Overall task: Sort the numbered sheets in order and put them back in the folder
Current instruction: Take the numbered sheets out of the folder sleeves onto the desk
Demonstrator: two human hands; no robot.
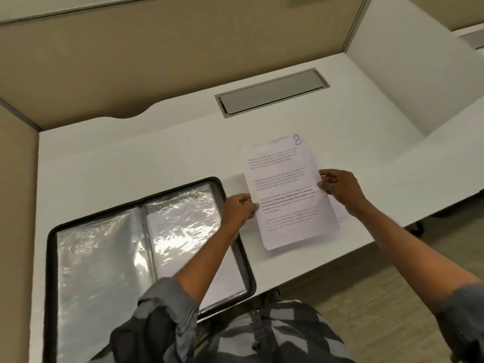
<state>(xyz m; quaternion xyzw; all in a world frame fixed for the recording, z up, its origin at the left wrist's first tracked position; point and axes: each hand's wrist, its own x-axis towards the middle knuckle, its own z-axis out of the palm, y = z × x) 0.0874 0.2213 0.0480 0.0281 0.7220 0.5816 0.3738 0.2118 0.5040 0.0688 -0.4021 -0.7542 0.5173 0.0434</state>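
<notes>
On the white desk (117, 153), hemmed by tan partition panels (157, 61) at the back and left, the open folder (51, 258) fills the near-left corner. Its black zip rim frames two pages of clear plastic sleeves (104, 258) that glare under the light. Set into the desk near the back is a grey cable hatch (272, 91), well apart from the work. Just right of the folder lies the pile of sheets (340, 218), only its edges showing from under the top sheet (285, 179) — the one with a handwritten blue 8 in its upper right corner. The left hand (239, 209) pinches that sheet at its left edge, and the right hand (337, 188) pinches the right edge the same way. Whether the sheet is lifted or rests on the pile I cannot tell. Paper like this is light, limp and easily creased, so a hold on two opposite edges, as here, should hold it flat; one-handed it would likely droop. The sleeves look slick and floppy — I would expect a sleeve mouth to need opening with one hand while the other feeds the sheet in squarely. The left forearm crosses the folder's right page, which may hinder reaching it.
</notes>
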